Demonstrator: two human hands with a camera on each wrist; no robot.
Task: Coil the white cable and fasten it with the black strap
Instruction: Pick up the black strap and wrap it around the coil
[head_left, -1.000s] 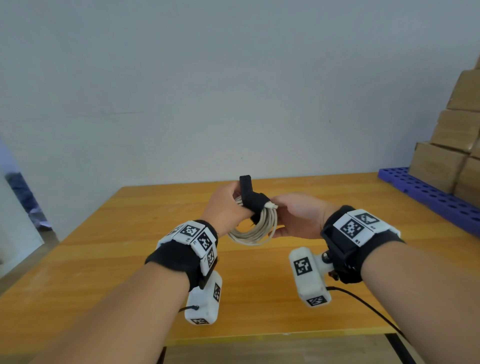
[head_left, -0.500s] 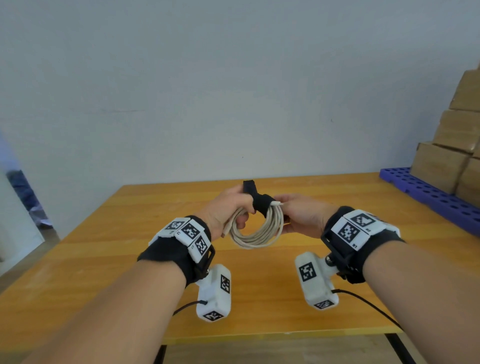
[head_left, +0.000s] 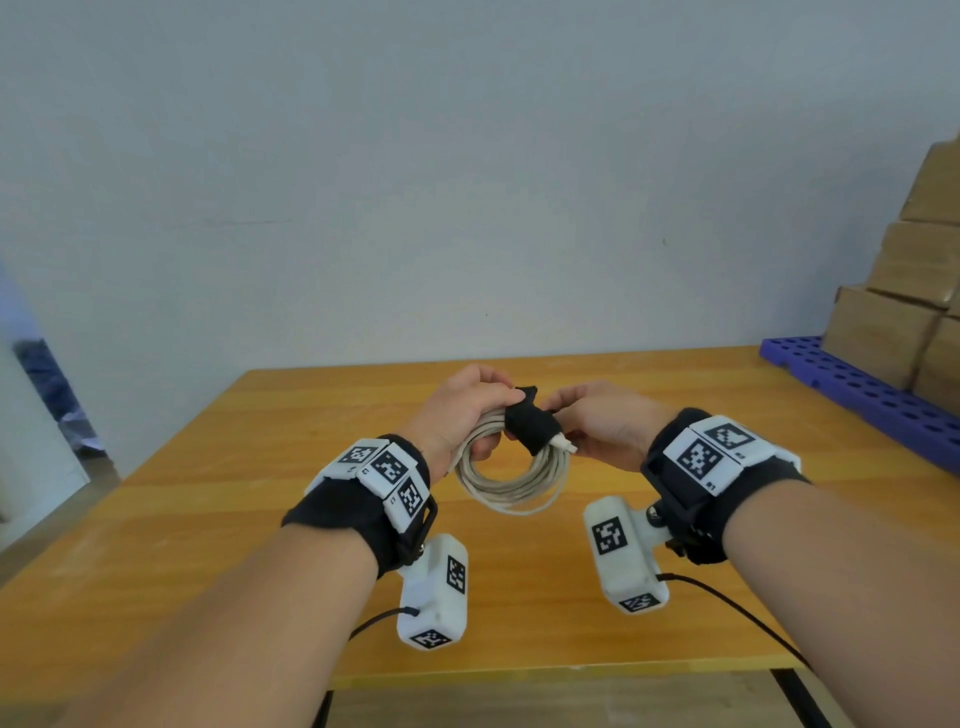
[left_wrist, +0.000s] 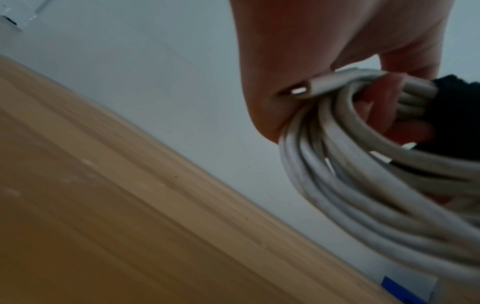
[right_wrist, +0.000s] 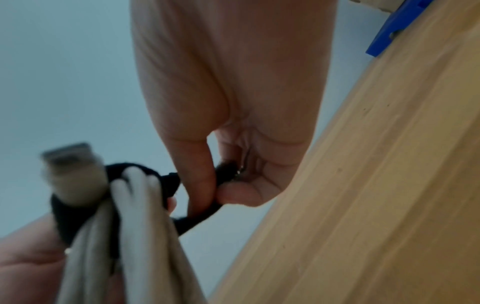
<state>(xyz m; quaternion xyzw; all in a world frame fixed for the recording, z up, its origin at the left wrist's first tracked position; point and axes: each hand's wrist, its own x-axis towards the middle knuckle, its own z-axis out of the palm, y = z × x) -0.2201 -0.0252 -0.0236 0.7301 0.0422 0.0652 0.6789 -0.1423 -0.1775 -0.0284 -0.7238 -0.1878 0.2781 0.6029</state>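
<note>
You have the white cable (head_left: 506, 480) already wound into a round coil, and you hold it in the air above the wooden table (head_left: 519, 587). Your left hand (head_left: 460, 410) grasps the top of the coil. The black strap (head_left: 531, 426) goes around the strands there, and your right hand (head_left: 605, 423) pinches its free end. I think only pulling it tight and closing it is left.
</note>
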